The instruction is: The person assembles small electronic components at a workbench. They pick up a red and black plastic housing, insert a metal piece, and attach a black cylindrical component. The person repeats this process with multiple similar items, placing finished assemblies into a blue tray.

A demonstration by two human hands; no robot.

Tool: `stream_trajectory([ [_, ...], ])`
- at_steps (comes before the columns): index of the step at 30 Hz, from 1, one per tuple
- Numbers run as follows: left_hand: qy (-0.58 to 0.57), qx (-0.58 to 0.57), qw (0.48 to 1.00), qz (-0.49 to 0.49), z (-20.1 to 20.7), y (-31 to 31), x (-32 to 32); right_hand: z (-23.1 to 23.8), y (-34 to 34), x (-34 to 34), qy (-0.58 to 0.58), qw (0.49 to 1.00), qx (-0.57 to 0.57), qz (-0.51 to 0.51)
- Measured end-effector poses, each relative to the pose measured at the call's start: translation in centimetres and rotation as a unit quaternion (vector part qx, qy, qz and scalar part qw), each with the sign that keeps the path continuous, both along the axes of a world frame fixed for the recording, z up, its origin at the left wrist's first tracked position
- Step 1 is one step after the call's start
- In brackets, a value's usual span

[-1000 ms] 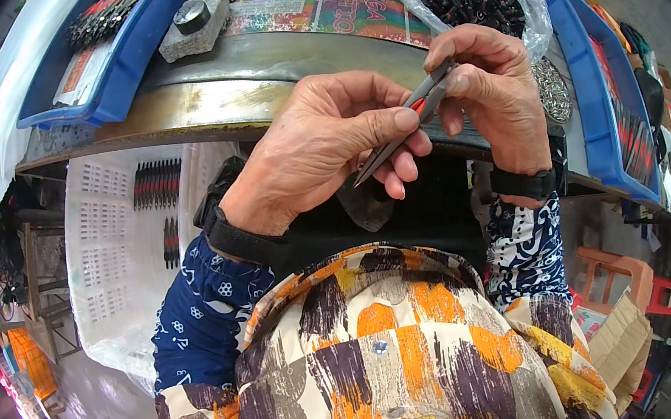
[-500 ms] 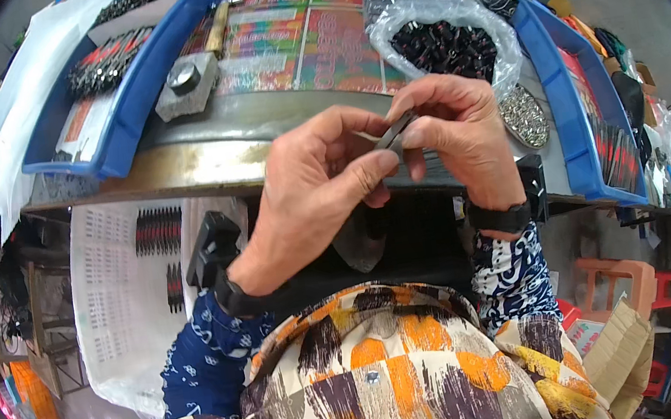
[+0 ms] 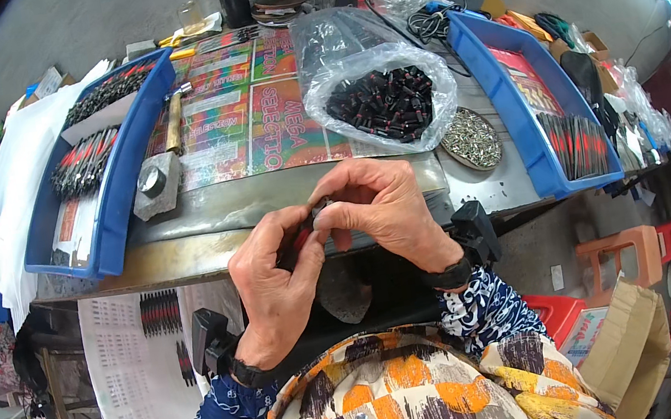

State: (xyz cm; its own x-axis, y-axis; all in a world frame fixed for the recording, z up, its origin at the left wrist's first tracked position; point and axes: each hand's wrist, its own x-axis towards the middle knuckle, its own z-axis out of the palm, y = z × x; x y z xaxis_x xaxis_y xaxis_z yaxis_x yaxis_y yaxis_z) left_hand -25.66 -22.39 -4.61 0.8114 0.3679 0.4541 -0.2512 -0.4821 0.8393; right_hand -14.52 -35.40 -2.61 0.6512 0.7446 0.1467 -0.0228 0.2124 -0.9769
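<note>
Both my hands meet over the front edge of the metal-topped table. Between the thumb and fingers of my left hand is a small slim black-and-red piece. My right hand pinches at its upper end, where a small greyish bit shows; the fingers cover most of it, and its kind cannot be made out. Beyond the hands, a clear plastic bag lies open, full of short black-and-red parts. Right of the bag is a round dish of small shiny metal parts.
Blue trays stand at left and right, with slim black-and-red pieces in them. A grey block and a wooden-handled hammer lie by the left tray. Below the table edge at left is a white lined container with black-and-red pieces.
The view has tilted up, so more of the table and wall shows. My hands remain together; the held piece is turned, and its red part now shows.
</note>
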Motion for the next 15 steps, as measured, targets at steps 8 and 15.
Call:
stream_trajectory([
  [8, -0.017, 0.070, 0.997, 0.008, 0.1, 0.0, 0.4, 0.4, -1.5, 0.8, -0.034, 0.998, -0.050, -0.006],
  [15, 0.003, 0.091, 0.996, 0.014, 0.3, 0.6, 0.4, 1.3, -5.1, 8.6, -0.471, 0.818, -0.236, -0.232],
])
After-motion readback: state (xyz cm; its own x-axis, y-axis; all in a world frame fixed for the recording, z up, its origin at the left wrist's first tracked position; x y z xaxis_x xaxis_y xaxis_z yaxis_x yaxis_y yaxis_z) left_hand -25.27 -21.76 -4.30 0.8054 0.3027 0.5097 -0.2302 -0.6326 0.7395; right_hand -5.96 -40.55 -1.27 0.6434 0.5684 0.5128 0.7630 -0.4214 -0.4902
